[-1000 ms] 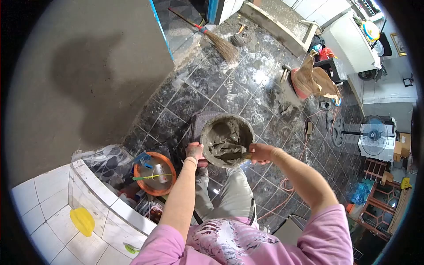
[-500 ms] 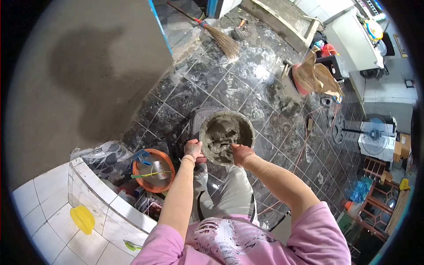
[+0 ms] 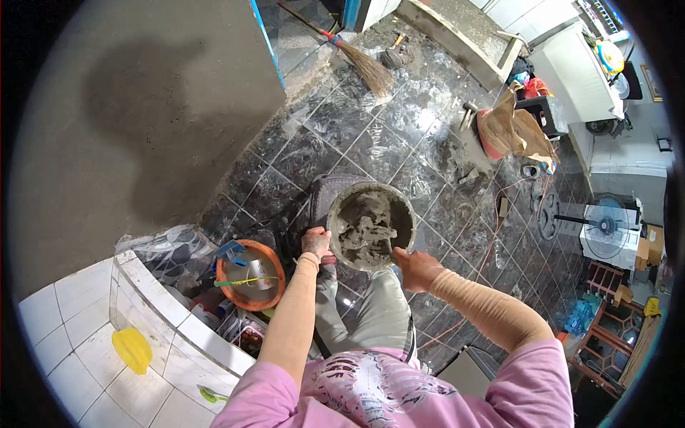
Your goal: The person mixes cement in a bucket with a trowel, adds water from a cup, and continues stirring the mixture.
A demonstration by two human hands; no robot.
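Note:
A round bucket (image 3: 409, 214) with a mortar-smeared rim sits in front of me, against a dark textured stool or box (image 3: 320, 194). Wet grey mortar (image 3: 360, 246) lies inside it. My left hand (image 3: 316, 243) is closed on the bucket's left edge. At the near right rim, my right hand (image 3: 418, 270) is closed around the handle of what looks like a trowel (image 3: 376, 233). Its blade is in the bucket, coated with mortar, so its shape is only partly visible.
An orange basin (image 3: 280, 279) with tools across it stands to my left, by a white tiled ledge (image 3: 153, 294). Ahead lie a broom (image 3: 360, 65) and an open paper sack (image 3: 503, 128) on the dirty tiled floor. A fan (image 3: 606, 225) stands at right.
My right hand has moved right and toward me, from inside the bucket to its rim. The mortar is now heaped differently. My left hand keeps its hold on the bucket.

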